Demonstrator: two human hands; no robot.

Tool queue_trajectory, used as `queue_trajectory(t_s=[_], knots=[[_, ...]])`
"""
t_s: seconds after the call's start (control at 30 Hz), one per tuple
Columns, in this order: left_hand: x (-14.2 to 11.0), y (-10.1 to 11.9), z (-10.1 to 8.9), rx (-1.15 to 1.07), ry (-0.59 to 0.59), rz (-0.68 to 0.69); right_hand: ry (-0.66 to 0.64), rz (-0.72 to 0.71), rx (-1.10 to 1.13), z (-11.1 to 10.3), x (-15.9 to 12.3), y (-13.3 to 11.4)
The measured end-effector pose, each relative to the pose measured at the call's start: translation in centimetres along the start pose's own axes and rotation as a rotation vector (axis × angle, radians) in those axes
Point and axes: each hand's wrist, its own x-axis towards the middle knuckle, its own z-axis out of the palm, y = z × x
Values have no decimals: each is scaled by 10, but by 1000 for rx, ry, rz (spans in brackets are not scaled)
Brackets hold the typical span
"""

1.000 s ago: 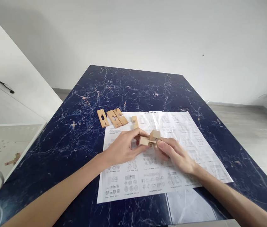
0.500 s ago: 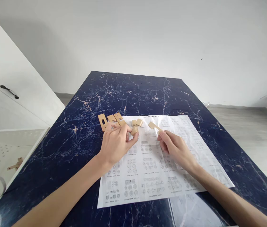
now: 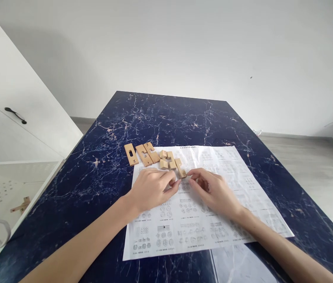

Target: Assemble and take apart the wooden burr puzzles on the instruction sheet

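Your blue marbled table point(image 3: 166, 122) looks smooth, so anything resting on it could slide if a wrist or sleeve drags across.

Over it lies the printed sheet point(image 3: 253, 202), faintly creased. Treat it as your clock face, twelve at the far edge. If either forearm pulls the paper, most of the wooden pieces could shift with it, and small ones sitting on a crease may tip.

Your left hand point(image 3: 153, 188) is between nine and ten o'clock, fingers curled and thumb reaching toward two; you can't tell from here whether thumb and forefinger meet. Your right hand point(image 3: 216, 192) sits near the middle, loosely bent, a gap between thumb and forefinger. Neither seems to be gripping wood. With fingertips so close together, one hand could bump the other.

At ten o'clock, across the sheet's corner, three flat wooden plates point(image 3: 141, 154) lie side by side, one slotted and mostly off the paper. A careless sweep of your left knuckles could knock them out of line.

At eleven, the small notched pieces point(image 3: 164, 164) stand close together; nudging one would likely push its neighbours.

Just on their right, also toward eleven, the long notched block point(image 3: 178, 165) lies with its near end by your fingertips. Your right forefinger seems to touch that end, though contact is hard to confirm. Uneven pressure there could swing it into the cluster. Its mark is too small to read.
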Motion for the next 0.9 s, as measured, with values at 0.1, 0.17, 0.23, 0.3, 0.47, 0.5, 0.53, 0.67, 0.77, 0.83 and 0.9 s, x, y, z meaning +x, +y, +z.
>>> queue_trajectory(t_s=[0.1, 0.17, 0.23, 0.3, 0.47, 0.5, 0.53, 0.67, 0.77, 0.83, 0.9], knots=[[-2, 3, 4, 16, -48, 79, -20, -61, -31, 1, -1, 1], [-2, 5, 3, 30, -29, 80, -32, -88, -48, 2, -1, 1], [0, 5, 0, 45, 23, 41, -39, -103, -63, 2, -1, -1], [3, 2, -5, 66, 87, -12, -35, -117, -65, 2, -1, -1], [6, -21, -11, 129, 143, -209, -28, -124, -52, 2, -1, 0], [6, -26, -10, 137, 117, -229, -26, -125, -51, 2, -1, 1], [5, -31, -10, 144, 76, -243, -26, -127, -51, 2, -1, 1], [3, -40, -7, 162, -48, -262, -37, -134, -56, 2, 0, 0], [3, -40, -8, 174, -42, -254, -43, -136, -64, 2, 0, -1], [3, -41, -9, 172, -19, -242, -50, -135, -69, 1, 0, -2], [4, -43, -11, 163, -4, -232, -56, -131, -72, 1, 0, -2]])
